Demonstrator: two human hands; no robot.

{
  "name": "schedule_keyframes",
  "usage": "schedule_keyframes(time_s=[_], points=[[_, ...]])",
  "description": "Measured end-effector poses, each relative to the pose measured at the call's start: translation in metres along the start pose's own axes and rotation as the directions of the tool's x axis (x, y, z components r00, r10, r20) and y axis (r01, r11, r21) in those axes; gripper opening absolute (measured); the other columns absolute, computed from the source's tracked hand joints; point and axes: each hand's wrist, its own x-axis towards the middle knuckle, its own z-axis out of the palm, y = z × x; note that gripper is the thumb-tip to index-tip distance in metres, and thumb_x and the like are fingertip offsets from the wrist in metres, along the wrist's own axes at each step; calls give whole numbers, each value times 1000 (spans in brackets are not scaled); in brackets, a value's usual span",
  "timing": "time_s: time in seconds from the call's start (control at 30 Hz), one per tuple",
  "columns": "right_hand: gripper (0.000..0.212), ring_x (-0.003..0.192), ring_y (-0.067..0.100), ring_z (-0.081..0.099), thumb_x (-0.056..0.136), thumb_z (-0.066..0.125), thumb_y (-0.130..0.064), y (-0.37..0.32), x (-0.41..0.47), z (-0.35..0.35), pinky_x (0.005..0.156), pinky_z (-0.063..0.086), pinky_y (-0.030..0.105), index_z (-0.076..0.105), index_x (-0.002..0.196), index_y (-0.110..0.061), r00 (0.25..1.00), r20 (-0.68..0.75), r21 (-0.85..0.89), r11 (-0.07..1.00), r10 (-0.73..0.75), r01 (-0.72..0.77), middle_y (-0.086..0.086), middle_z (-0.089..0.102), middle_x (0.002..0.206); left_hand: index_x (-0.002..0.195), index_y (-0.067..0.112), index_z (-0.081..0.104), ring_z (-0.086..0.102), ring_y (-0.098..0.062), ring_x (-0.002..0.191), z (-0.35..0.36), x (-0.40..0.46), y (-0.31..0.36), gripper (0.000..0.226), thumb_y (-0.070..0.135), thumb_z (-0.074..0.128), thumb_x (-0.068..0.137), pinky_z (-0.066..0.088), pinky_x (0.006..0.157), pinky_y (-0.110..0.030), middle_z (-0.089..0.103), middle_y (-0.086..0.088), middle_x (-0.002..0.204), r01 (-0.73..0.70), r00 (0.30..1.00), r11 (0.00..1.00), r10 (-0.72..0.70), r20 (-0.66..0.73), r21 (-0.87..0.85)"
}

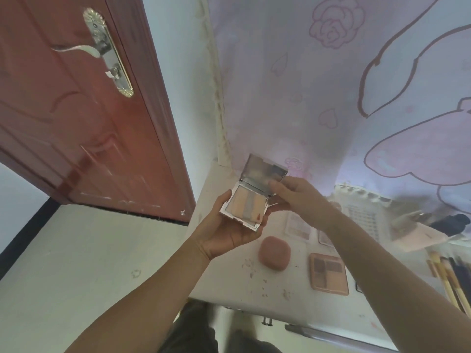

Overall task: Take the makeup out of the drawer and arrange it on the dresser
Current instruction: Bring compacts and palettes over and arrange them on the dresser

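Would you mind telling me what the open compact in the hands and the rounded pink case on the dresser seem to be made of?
The open compact looks like glossy hard plastic with a silvery metallic finish: its edges glint and the lid's inside reflects like a mirror. The striped pans look like matte pressed powder. The rounded pink case looks matte, with soft corners and no glare, perhaps soft-touch plastic or silicone; the picture leaves that open.
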Motion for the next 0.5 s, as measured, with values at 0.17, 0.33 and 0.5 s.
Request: schedule_keyframes(time_s=[0.17,0.33,0.5], points=[[36,79,24,70,89,52,-40,-5,24,13,66,56,27,67,104,-11,997,-61,112,993,48,-41,5,74,90,125,1,58,61,-33,100,-10,4,26,62,38,72,77,51,88,-41,59,-21,116,-29,1000,997,29,10,71],[42,91,18,62,89,55,-24,4,44,31,77,53,29,51,130,-25,991,56,368,920,122,-134,4,66,110,126,3,58,59,-34,107,-17,20,50,56,37,64,82,49,93,-48,57,-21,125,-93,996,996,93,0,7],[52,104,28,60,93,51,-8,6,57,46,88,51,37,37,141,-26,997,23,449,890,74,-76,18,59,124,126,2,58,59,-33,110,-18,28,66,56,36,67,81,49,95,-48,55,-22,128,-127,991,992,127,30,-9]])
